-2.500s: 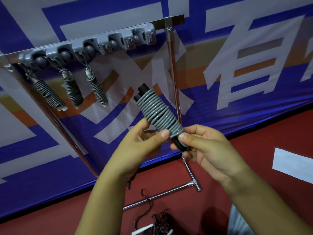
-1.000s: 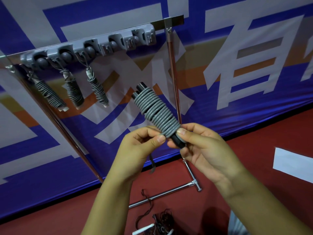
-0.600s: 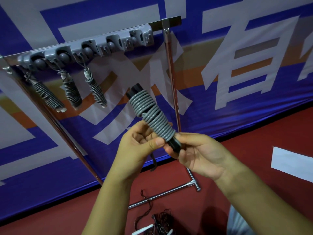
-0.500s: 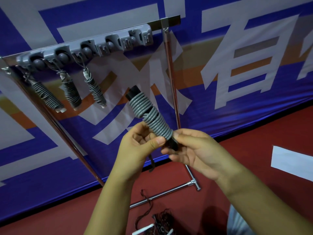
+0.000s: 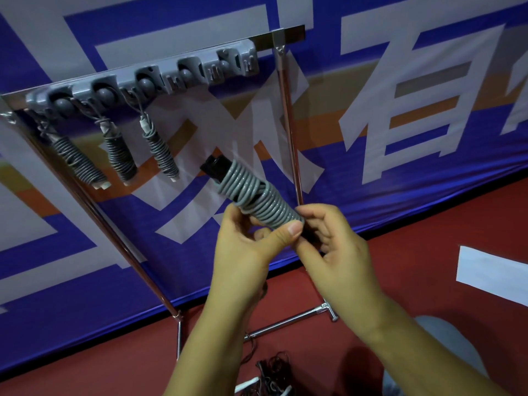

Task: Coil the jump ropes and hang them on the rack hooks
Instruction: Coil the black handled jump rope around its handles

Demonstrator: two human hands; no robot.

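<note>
Grey cord-wrapped jump rope bundle w/ black handle ends (image 5: 254, 195) sits between both hands, long axis 10-to-4 o'clock. Left hand (image 5: 245, 247) pinches the lower coils w/ thumb, right hand (image 5: 334, 247) curls round the 4 o'clock handle end. Grey plastic hook rail (image 5: 160, 78) lies at 11 o'clock (free hooks near its right end), left hand nearer.

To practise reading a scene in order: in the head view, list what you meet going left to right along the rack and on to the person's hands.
First hung coiled rope → second hung coiled rope → third hung coiled rope → coiled rope in hand → right hand.
</note>
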